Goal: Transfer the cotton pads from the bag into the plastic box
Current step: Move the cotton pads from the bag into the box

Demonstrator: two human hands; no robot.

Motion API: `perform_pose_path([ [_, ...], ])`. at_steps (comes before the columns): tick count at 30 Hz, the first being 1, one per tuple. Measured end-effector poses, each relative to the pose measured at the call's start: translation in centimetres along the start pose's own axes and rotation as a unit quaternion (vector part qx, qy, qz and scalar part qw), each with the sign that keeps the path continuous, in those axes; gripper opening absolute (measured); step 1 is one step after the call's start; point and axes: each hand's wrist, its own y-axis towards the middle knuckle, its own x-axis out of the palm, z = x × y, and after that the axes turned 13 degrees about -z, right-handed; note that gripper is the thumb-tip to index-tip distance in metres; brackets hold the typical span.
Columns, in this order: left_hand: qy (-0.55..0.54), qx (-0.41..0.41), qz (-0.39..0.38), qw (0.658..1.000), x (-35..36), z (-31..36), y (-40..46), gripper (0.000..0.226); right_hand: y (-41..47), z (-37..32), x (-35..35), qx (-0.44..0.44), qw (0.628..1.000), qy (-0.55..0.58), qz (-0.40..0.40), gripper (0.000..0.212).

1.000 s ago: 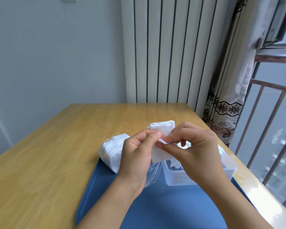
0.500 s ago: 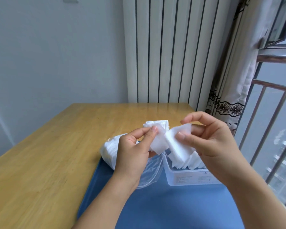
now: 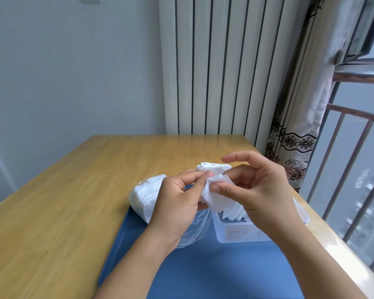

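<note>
R hand (image 3: pixel 255 190) back at L hand (image 3: pixel 177 199), both now pinching one cotton pad (image 3: pixel 216 190).

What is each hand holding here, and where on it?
Both hands pinch the same cotton pads: left hand at their left edge, right hand on the right side.

A single head-worn view is given, aimed forward and downward from close above the counter (image 3: pixel 73 190). Both forearms are seen entering from the lower edge; the wall and a window lie beyond.
</note>
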Motion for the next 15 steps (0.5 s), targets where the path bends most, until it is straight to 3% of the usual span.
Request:
perform_pose_path([
  [7,0.001,-0.008,-0.018,1.0,-0.1,-0.1,0.0,0.032,0.2,0.7,-0.2,-0.012,1.0,-0.007,0.028,0.041],
  [15,-0.007,-0.015,-0.036,0.999,-0.2,0.2,-0.1,0.039,0.2,1.2,-0.6,-0.016,0.999,-0.045,-0.004,0.034],
])
